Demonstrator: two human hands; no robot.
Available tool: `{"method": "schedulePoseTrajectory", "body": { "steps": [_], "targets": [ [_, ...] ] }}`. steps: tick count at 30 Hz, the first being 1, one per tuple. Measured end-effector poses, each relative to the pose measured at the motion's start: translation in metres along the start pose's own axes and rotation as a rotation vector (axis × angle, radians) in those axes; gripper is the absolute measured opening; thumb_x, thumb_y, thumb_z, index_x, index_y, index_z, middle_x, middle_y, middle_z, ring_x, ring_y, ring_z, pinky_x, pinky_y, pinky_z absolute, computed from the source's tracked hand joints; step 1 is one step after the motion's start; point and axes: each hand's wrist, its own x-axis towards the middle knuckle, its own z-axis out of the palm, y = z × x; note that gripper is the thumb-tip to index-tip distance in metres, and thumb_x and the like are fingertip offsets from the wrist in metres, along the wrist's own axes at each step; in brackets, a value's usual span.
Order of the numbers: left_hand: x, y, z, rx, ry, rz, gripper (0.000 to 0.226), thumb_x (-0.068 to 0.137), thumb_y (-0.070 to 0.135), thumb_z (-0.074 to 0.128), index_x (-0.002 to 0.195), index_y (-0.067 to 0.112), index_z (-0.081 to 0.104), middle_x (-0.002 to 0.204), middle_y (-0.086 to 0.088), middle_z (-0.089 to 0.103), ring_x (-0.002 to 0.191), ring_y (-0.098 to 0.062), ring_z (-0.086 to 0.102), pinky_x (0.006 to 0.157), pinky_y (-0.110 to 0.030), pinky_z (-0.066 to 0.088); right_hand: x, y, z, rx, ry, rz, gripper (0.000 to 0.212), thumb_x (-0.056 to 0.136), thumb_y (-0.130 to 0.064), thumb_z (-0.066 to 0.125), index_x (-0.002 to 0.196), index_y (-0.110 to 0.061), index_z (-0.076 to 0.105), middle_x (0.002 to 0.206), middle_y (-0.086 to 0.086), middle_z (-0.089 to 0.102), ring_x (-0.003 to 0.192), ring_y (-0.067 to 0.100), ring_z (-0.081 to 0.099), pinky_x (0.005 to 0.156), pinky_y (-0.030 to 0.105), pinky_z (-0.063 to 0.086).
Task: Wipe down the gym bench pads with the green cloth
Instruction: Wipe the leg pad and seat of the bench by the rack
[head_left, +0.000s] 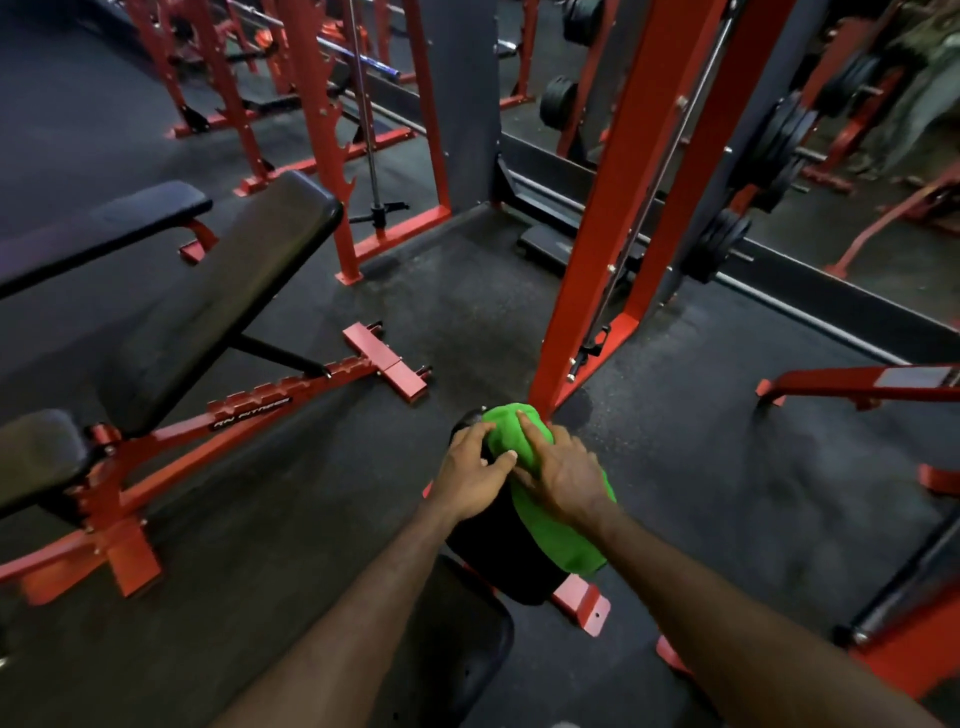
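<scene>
Head view: green cloth (550, 499) draped over the raised black back pad (498, 566) of the near bench. Right hand (563, 475) pressed flat on the cloth, fingers straight; left hand (475, 470) resting beside it on the pad, fingers spread, thumb touching cloth. Adjustable bench (218, 306) left, red rack upright (623, 208) just beyond.

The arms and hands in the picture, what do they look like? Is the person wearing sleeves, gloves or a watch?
Both forearms are bare all the way to the bottom edge of the picture, so no sleeves show. The left hand and the right hand have no gloves on. No watch, bracelet or ring shows on either one. The fingernails look short.
</scene>
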Motion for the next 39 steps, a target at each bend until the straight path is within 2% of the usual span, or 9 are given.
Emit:
{"method": "schedulePoseTrajectory", "body": {
  "steps": [5,10,15,19,25,29,32,36,39],
  "targets": [
    [0.013,-0.021,0.003,0.000,0.069,-0.049,0.053,0.094,0.028,0.072,0.143,0.021,0.054,0.143,-0.002,0.048,0.102,-0.019,0.068,0.083,-0.012,0.040,-0.044,0.040,0.005,0.111,0.040,0.053,0.083,0.093,-0.070,0.052,0.163,-0.037,0.021,0.129,0.010,0.054,0.113,0.034,0.059,0.091,0.043,0.052],
    [0.042,-0.011,0.017,-0.088,0.310,-0.090,0.040,0.092,0.025,0.072,0.131,0.017,0.064,0.135,-0.004,0.053,0.122,-0.021,0.057,0.111,-0.030,0.040,-0.005,0.013,-0.009,0.021,-0.057,0.049,0.084,0.094,-0.069,0.054,0.162,-0.035,0.018,0.134,0.011,0.051,0.122,0.034,0.056,0.095,0.045,0.051],
    [0.070,-0.001,0.026,-0.253,0.422,-0.230,0.023,0.100,0.031,0.062,0.118,0.020,0.071,0.125,-0.009,0.066,0.120,-0.026,0.060,0.100,-0.028,0.040,0.010,0.002,-0.007,0.045,-0.045,-0.081,0.084,0.092,-0.073,0.042,0.162,-0.037,0.015,0.141,0.010,0.048,0.119,0.035,0.056,0.093,0.047,0.052],
    [0.082,-0.010,0.032,-0.435,0.489,-0.322,0.017,0.096,0.039,0.064,0.091,0.028,0.075,0.104,0.002,0.075,0.106,-0.022,0.068,0.092,-0.031,0.048,0.005,0.019,-0.010,0.058,-0.097,-0.157,0.082,0.093,-0.072,0.040,0.162,-0.038,0.012,0.136,0.007,0.049,0.115,0.032,0.059,0.089,0.044,0.053],
    [0.075,-0.035,0.048,-0.690,0.669,-0.498,0.064,0.083,0.067,0.053,0.120,0.019,0.073,0.124,-0.004,0.072,0.117,-0.023,0.065,0.107,-0.043,0.050,0.067,-0.030,-0.025,0.067,-0.191,-0.227,0.075,0.096,-0.061,0.054,0.157,-0.029,0.024,0.132,0.015,0.050,0.117,0.039,0.059,0.094,0.049,0.049],
    [0.064,-0.029,0.052,-0.822,0.725,-0.527,0.025,0.107,0.044,0.050,0.106,0.029,0.069,0.116,0.009,0.069,0.109,-0.012,0.063,0.099,-0.029,0.049,0.112,-0.060,-0.020,0.049,-0.282,-0.274,0.062,0.091,-0.063,0.056,0.143,-0.029,0.049,0.130,0.015,0.057,0.119,0.039,0.060,0.098,0.046,0.048],
    [0.060,-0.031,0.052,-0.842,0.758,-0.498,0.024,0.109,0.039,0.044,0.117,0.030,0.064,0.116,0.011,0.066,0.108,-0.006,0.061,0.099,-0.026,0.045,0.142,-0.078,-0.020,0.017,-0.416,-0.275,0.065,0.083,-0.073,0.059,0.128,-0.026,0.064,0.122,0.008,0.069,0.110,0.032,0.067,0.093,0.042,0.053],
    [0.053,-0.033,0.051,-0.895,0.736,-0.517,0.036,0.108,0.044,0.043,0.126,0.023,0.066,0.124,0.000,0.070,0.115,-0.016,0.064,0.103,-0.036,0.050,0.129,-0.070,-0.022,0.068,-0.344,-0.340,0.055,0.086,-0.061,0.062,0.130,-0.028,0.062,0.121,0.010,0.067,0.110,0.035,0.066,0.091,0.043,0.053],
    [0.050,-0.029,0.047,-0.926,0.670,-0.561,0.034,0.107,0.047,0.046,0.106,0.024,0.071,0.111,-0.003,0.073,0.100,-0.016,0.068,0.092,-0.034,0.052,0.089,-0.031,-0.024,0.148,-0.216,-0.444,0.057,0.088,-0.053,0.063,0.140,-0.036,0.047,0.124,0.010,0.053,0.112,0.036,0.060,0.089,0.046,0.053]
  ]
}}
